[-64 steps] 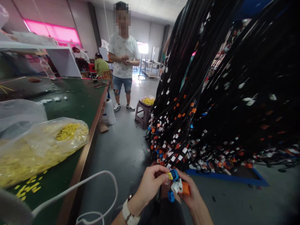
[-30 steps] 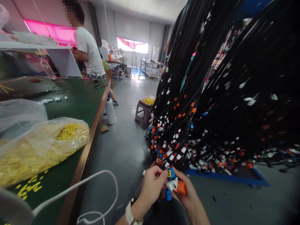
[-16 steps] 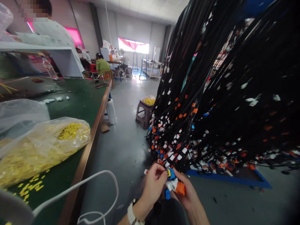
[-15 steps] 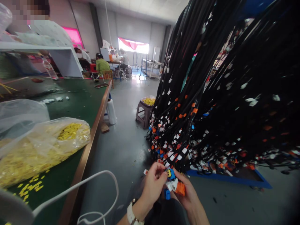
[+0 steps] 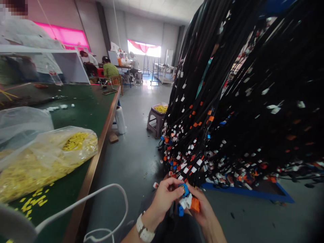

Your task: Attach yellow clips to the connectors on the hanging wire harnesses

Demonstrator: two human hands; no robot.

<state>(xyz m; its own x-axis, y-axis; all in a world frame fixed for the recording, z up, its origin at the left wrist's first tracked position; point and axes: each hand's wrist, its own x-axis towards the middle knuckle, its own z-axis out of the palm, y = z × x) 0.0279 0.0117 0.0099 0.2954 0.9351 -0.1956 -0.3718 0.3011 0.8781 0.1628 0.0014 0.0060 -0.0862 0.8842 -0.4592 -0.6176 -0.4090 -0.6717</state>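
Observation:
A blue connector (image 5: 185, 190) is held between my two hands, a trace of yellow showing at its face. My left hand (image 5: 165, 199) is closed, with thumb and forefinger pressed against the connector's face; the thumb hides most of the yellow. From the other side, my right hand (image 5: 204, 209) is wrapped round the blue connector and a small bunch below it. That bunch has a white connector (image 5: 186, 201), an orange connector (image 5: 195, 204) and a second blue connector (image 5: 180, 211). The wires behind them are mostly hidden.
Black wire harnesses (image 5: 202, 84) hang thickly ahead and right, above a blue-edged tray (image 5: 253, 193). On the green table (image 5: 83, 104) at left lie a bag of yellow pieces (image 5: 37, 162) and a white cable (image 5: 83, 201). A stool (image 5: 155, 123) stands beyond. Other people sit farther back.
My left thumb has moved over the face of the blue connector, covering the yellow piece that showed there. My right hand keeps its hold. A person behind the shelf has shifted left.

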